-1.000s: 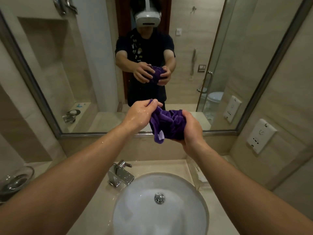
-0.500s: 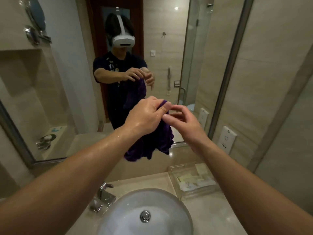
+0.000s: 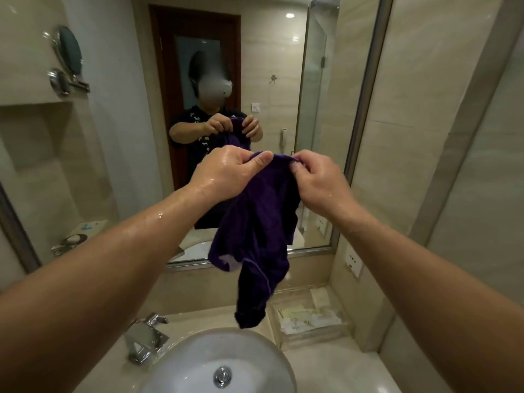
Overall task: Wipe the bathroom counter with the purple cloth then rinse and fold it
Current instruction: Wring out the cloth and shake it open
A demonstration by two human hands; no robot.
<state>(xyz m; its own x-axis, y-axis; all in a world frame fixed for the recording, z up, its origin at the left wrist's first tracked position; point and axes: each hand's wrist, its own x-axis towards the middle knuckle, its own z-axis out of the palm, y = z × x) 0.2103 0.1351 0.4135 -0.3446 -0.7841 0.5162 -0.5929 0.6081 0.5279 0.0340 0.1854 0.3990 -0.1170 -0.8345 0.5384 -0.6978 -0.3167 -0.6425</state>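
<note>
Unfurls wadded purple cloth (image 3: 261, 222), pinching hem in left grip (image 3: 229, 171) and right grip (image 3: 314, 180); likely starts folding, needs corners aligned.

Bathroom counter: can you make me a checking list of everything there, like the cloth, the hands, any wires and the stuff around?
Surface: beige stone counter with a white sink; a chrome faucet stands on the sink's left.
Job's things: purple cloth hangs crumpled above the sink, not folded.
Clutter: clear tray holding paper packets, right of the sink.
Hands: left hand and right hand, both wet, each pinch the cloth's top edge.
Cables: nothing seen.
Surroundings: mirror behind the counter; wall socket on the right wall.
</note>
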